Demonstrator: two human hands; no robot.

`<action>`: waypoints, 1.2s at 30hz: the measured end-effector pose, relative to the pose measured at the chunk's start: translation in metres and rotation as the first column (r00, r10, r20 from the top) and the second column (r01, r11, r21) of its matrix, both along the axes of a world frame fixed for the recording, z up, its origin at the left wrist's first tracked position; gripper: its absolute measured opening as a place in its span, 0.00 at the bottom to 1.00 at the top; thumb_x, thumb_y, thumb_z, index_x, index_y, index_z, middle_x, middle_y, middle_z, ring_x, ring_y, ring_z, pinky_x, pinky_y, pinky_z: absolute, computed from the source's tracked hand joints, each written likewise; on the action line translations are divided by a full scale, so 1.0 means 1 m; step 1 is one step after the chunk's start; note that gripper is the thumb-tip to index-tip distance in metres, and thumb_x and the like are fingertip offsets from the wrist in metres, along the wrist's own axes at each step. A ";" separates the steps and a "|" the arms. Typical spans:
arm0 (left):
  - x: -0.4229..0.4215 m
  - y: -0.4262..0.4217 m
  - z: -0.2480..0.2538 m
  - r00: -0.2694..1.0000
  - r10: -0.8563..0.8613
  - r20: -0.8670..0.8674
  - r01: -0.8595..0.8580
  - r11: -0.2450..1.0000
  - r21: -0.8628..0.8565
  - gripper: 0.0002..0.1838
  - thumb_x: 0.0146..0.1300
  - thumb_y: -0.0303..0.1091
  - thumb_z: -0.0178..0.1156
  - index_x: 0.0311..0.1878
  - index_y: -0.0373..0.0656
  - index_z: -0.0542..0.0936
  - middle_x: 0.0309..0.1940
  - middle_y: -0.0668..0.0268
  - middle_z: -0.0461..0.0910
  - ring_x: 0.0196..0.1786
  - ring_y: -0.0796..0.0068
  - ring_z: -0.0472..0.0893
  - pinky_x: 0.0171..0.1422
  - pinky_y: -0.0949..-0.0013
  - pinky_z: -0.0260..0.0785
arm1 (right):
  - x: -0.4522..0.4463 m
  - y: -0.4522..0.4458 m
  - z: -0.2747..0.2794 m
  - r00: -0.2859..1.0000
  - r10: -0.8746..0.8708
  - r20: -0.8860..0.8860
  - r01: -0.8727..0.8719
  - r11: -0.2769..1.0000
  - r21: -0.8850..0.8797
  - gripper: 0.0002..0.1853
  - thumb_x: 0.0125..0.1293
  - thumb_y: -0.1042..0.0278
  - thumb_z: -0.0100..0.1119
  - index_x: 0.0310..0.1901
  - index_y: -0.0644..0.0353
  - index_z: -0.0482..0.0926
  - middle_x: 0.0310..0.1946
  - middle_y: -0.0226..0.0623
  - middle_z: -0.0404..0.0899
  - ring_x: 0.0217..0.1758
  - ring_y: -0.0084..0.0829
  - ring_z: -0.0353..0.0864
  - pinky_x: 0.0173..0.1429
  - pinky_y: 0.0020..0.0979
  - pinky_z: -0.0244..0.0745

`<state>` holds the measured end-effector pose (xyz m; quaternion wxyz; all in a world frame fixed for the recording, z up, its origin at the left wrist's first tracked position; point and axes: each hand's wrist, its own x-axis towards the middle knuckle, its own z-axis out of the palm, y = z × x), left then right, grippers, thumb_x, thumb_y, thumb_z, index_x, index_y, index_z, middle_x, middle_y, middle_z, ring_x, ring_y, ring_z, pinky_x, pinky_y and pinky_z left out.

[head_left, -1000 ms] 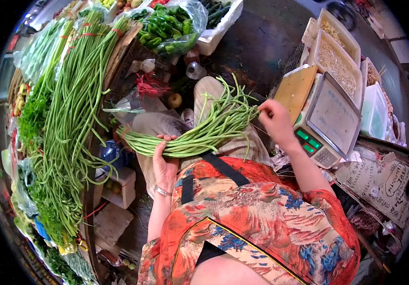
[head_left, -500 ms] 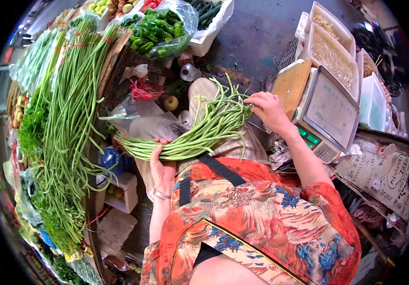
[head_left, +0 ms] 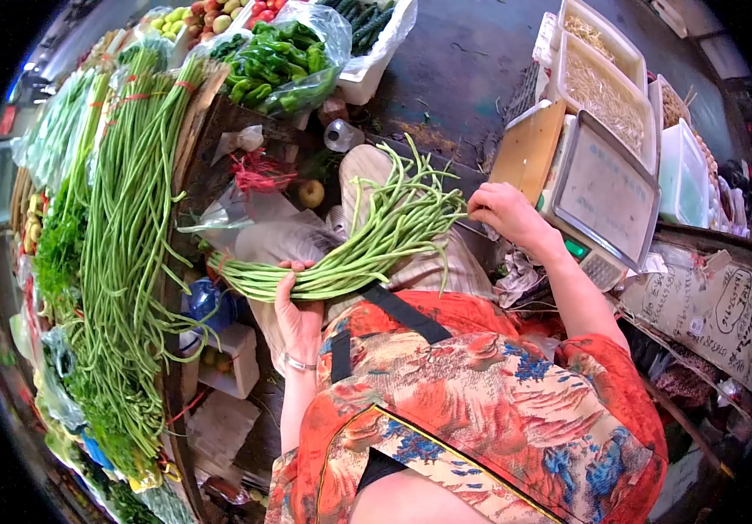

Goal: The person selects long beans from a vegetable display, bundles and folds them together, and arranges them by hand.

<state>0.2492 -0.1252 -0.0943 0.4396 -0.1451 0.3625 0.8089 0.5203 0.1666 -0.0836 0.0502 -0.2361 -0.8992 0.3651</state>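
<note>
A bundle of long green beans (head_left: 354,249) lies across my lap, bent in a curve, with loose tips fanning out at the upper right. My left hand (head_left: 296,297) is wrapped around its lower left part, thumb in front. A red tie shows near the bundle's left end. At the other end, my right hand (head_left: 509,214) is beside the bean tips, its fingers curled in a pinch. Whatever may be between those fingertips is too small to make out.
To the left, a stall holds more long beans (head_left: 136,192) and leafy greens. Green peppers (head_left: 275,65) sit in a plastic bag at the top. On the right are a scale (head_left: 607,188), a wooden board (head_left: 529,153) and white trays of sprouts (head_left: 603,96). Red ties (head_left: 258,170) hang ahead.
My right hand has drawn slightly right and down, away from the bean tips, and its fingers have curled in more. My left hand keeps its hold on the bundle.
</note>
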 end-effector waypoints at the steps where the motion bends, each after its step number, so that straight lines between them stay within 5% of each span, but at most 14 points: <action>1: 0.000 0.000 0.000 1.000 -0.002 -0.006 0.002 1.000 -0.001 0.15 0.61 0.23 0.61 0.51 0.42 0.75 0.43 0.62 0.80 0.55 0.60 0.77 0.69 0.53 0.65 | 0.002 -0.002 0.000 1.000 -0.003 0.001 0.003 1.000 -0.001 0.05 0.62 0.67 0.62 0.32 0.58 0.80 0.33 0.38 0.79 0.41 0.44 0.79 0.46 0.41 0.72; 7: -0.003 -0.003 -0.009 1.000 -0.011 -0.013 0.011 0.999 0.031 0.14 0.61 0.23 0.60 0.51 0.42 0.75 0.42 0.63 0.79 0.53 0.61 0.76 0.69 0.54 0.65 | 0.003 -0.018 -0.006 0.980 -0.197 0.031 0.196 0.980 0.015 0.06 0.62 0.68 0.62 0.34 0.62 0.77 0.33 0.43 0.81 0.40 0.47 0.81 0.44 0.42 0.74; 12: -0.004 -0.003 -0.011 1.000 -0.010 -0.017 0.010 1.000 0.017 0.15 0.61 0.22 0.60 0.51 0.42 0.74 0.41 0.63 0.77 0.52 0.62 0.75 0.68 0.55 0.65 | -0.008 -0.029 -0.019 0.854 -0.519 -0.027 0.507 0.843 -0.178 0.06 0.64 0.71 0.61 0.35 0.64 0.76 0.29 0.43 0.79 0.36 0.40 0.81 0.40 0.37 0.73; 22: -0.002 -0.002 -0.008 1.000 0.003 0.000 -0.003 1.000 0.029 0.15 0.61 0.21 0.59 0.51 0.41 0.74 0.41 0.63 0.76 0.51 0.62 0.75 0.67 0.56 0.66 | -0.018 -0.028 -0.057 0.717 -0.695 -0.055 0.634 0.682 -0.363 0.07 0.69 0.67 0.59 0.36 0.62 0.76 0.26 0.34 0.77 0.31 0.27 0.77 0.38 0.31 0.72; 24: -0.003 -0.003 -0.010 1.000 0.001 -0.003 -0.001 1.000 0.027 0.15 0.61 0.21 0.59 0.51 0.41 0.74 0.41 0.63 0.76 0.52 0.62 0.75 0.67 0.55 0.66 | -0.015 -0.018 -0.073 0.499 -0.866 -0.019 0.616 0.370 -0.696 0.08 0.72 0.64 0.57 0.38 0.60 0.76 0.28 0.29 0.77 0.31 0.23 0.75 0.38 0.27 0.73; 25: -0.003 -0.003 -0.010 1.000 -0.001 -0.005 0.001 1.000 0.025 0.15 0.61 0.21 0.60 0.51 0.41 0.74 0.41 0.63 0.76 0.52 0.62 0.75 0.67 0.55 0.67 | -0.008 -0.009 -0.075 0.492 -0.870 0.028 0.597 0.313 -0.738 0.09 0.74 0.62 0.56 0.41 0.59 0.75 0.29 0.28 0.77 0.30 0.21 0.74 0.37 0.25 0.73; 29: -0.002 -0.002 -0.008 1.000 -0.002 0.004 0.002 1.000 0.016 0.14 0.61 0.21 0.59 0.51 0.41 0.74 0.41 0.62 0.77 0.52 0.62 0.75 0.67 0.56 0.67 | 0.009 0.011 -0.081 0.545 -0.838 -0.033 0.651 0.448 -0.612 0.09 0.68 0.71 0.59 0.48 0.61 0.75 0.33 0.30 0.77 0.33 0.23 0.77 0.40 0.27 0.76; 31: -0.003 -0.002 -0.008 1.000 0.000 -0.027 0.000 1.000 -0.008 0.14 0.61 0.21 0.60 0.51 0.41 0.74 0.41 0.62 0.77 0.52 0.61 0.75 0.68 0.56 0.66 | 0.005 0.011 -0.068 0.583 -0.730 -0.355 0.769 0.637 -0.047 0.15 0.64 0.75 0.60 0.53 0.61 0.75 0.40 0.34 0.79 0.33 0.26 0.79 0.41 0.29 0.77; 33: -0.003 -0.001 -0.009 0.999 -0.005 -0.032 0.005 1.000 0.000 0.14 0.61 0.22 0.60 0.51 0.40 0.74 0.41 0.62 0.78 0.52 0.61 0.75 0.68 0.56 0.66 | 0.012 0.008 -0.086 0.652 -0.680 -0.336 0.718 0.696 -0.015 0.19 0.65 0.74 0.58 0.58 0.61 0.74 0.46 0.36 0.78 0.33 0.30 0.81 0.42 0.31 0.78; 34: -0.003 -0.002 -0.008 0.999 -0.008 -0.038 0.008 1.000 0.005 0.14 0.61 0.22 0.60 0.51 0.40 0.74 0.41 0.62 0.78 0.53 0.61 0.75 0.68 0.56 0.66 | 0.013 0.004 -0.098 0.687 -0.713 -0.143 0.651 0.690 -0.317 0.19 0.67 0.72 0.55 0.59 0.60 0.74 0.46 0.36 0.78 0.32 0.29 0.81 0.41 0.30 0.78; 36: -0.003 -0.003 -0.009 0.999 -0.007 -0.038 0.007 1.000 -0.006 0.14 0.61 0.22 0.60 0.51 0.40 0.74 0.41 0.62 0.78 0.53 0.61 0.76 0.68 0.56 0.66 | 0.007 -0.006 -0.087 0.737 -0.624 0.260 0.579 0.384 -0.719 0.19 0.73 0.69 0.48 0.64 0.57 0.73 0.47 0.32 0.79 0.32 0.26 0.82 0.36 0.29 0.76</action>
